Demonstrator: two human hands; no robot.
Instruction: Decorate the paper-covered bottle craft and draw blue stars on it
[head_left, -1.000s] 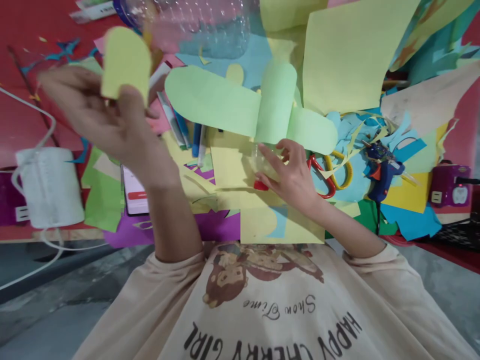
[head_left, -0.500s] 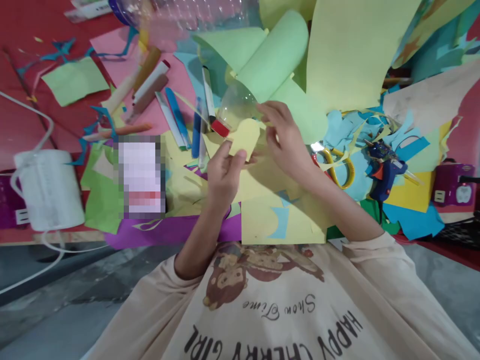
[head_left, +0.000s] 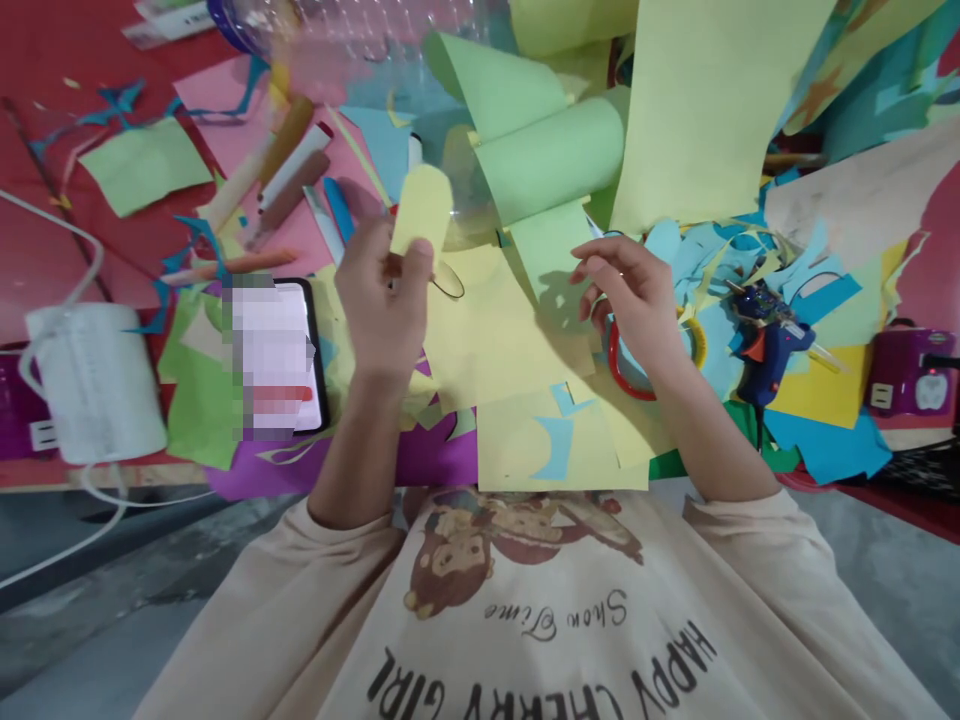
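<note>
Between the thumb and fingers of my left hand (head_left: 390, 295) is a small yellow paper piece (head_left: 422, 205) with a rounded top, held upright. My right hand (head_left: 628, 290) hovers to the right with its fingers loosely bent and apart, nothing visible in them. It is over the handles of a pair of scissors (head_left: 621, 372), red and yellow, which it partly covers. Below and between the hands lie pale yellow paper sheets (head_left: 517, 350) with blue scraps on them. A rolled green sheet (head_left: 551, 160) rests just beyond.
Several markers (head_left: 296, 180) lie at the left, beyond a phone (head_left: 319, 350) with a blurred screen. At the right are a blue glue gun (head_left: 772, 355) and blue paper scraps (head_left: 682, 250). A clear plastic bottle (head_left: 360, 30) lies at the back; a white corded appliance (head_left: 101, 380) stands far left.
My left hand has moved left and up with the yellow paper piece. My right hand has drawn away to the right, toward the scissors. The green roll has shifted slightly.
</note>
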